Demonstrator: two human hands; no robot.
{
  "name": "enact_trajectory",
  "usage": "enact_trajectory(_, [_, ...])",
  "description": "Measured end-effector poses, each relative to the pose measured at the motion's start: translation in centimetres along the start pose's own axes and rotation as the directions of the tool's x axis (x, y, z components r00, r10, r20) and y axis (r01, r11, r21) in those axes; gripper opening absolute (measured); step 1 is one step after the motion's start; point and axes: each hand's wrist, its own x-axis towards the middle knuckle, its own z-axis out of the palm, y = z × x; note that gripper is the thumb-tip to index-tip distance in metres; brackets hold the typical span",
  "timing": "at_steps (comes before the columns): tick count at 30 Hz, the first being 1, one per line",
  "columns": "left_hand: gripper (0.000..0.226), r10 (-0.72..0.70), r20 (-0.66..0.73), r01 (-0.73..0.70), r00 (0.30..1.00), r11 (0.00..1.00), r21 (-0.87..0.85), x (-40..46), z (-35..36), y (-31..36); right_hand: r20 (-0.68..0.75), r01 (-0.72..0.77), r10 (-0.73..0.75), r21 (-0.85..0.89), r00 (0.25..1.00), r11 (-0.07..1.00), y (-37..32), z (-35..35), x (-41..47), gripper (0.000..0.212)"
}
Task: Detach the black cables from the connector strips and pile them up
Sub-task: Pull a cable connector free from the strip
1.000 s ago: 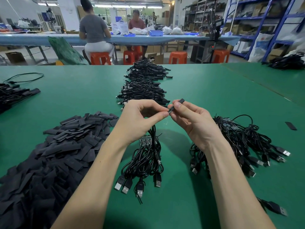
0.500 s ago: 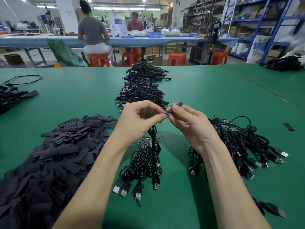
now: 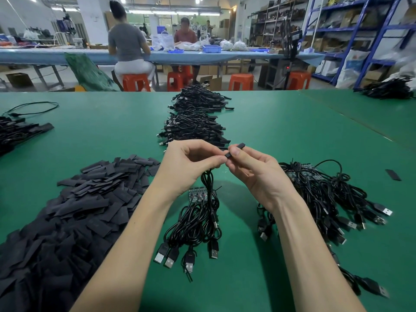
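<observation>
Green table, worker's station, contents as seen:

Left hand: raised above the table, fingers curled, grip closed on the upper end of a black cable that hangs down from it.

Right hand: raised beside the left, fingertips nearly touching it; thumb and forefinger pinch a short black sleeve piece, whose far end sticks up and away past the thumb.

Cable bundle: directly below the hands, lying on the table; several black leads with USB plugs fanned toward the worker. Upper ends meet a small green connector strip lying flat beneath the left wrist.

Second bundle: right of the right forearm, a larger tangle of black cables with more strips among them; USB plugs point right and toward the near edge.

Finished pile: beyond the hands, in the middle of the table, two heaps of black cables, one behind the other.

Black flat strips: a broad heap at the left, reaching the near edge.

Further cables: far left edge, partly cut off.

One loose black strip: alone, far right.

Background: two seated people at a long blue bench, orange stools, blue shelving.
</observation>
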Motion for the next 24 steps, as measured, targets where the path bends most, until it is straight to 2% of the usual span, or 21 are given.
enact_trajectory(3, [0.011,-0.008,-0.017,0.008,1.0,1.0,-0.012,-0.1,0.1,-0.1,-0.024,0.016,-0.016,-0.022,1.0,1.0,0.2,0.3,0.0,0.019])
enact_trajectory(6, [0.012,-0.024,-0.055,0.022,0.998,0.999,-0.028,-0.2,0.6,-0.4,-0.081,0.119,-0.128,-0.108,0.989,0.987,0.2,0.7,0.1,0.036])
enact_trajectory(10, [0.013,-0.031,-0.058,0.028,0.998,0.998,-0.053,-0.2,0.7,-0.6,-0.124,0.217,-0.227,-0.096,0.966,0.972,0.2,1.1,0.0,0.026])
enact_trajectory(15, [0.014,-0.034,-0.055,0.029,0.998,0.997,-0.075,-0.1,1.0,-0.7,-0.152,0.238,-0.241,-0.037,0.958,0.97,0.4,1.3,-0.1,0.021])
enact_trajectory(24, [0.011,-0.024,-0.112,0.018,0.993,0.998,-0.057,-0.3,0.7,-1.3,-0.14,0.196,-0.186,0.056,0.972,0.979,0.7,1.1,0.1,0.028])
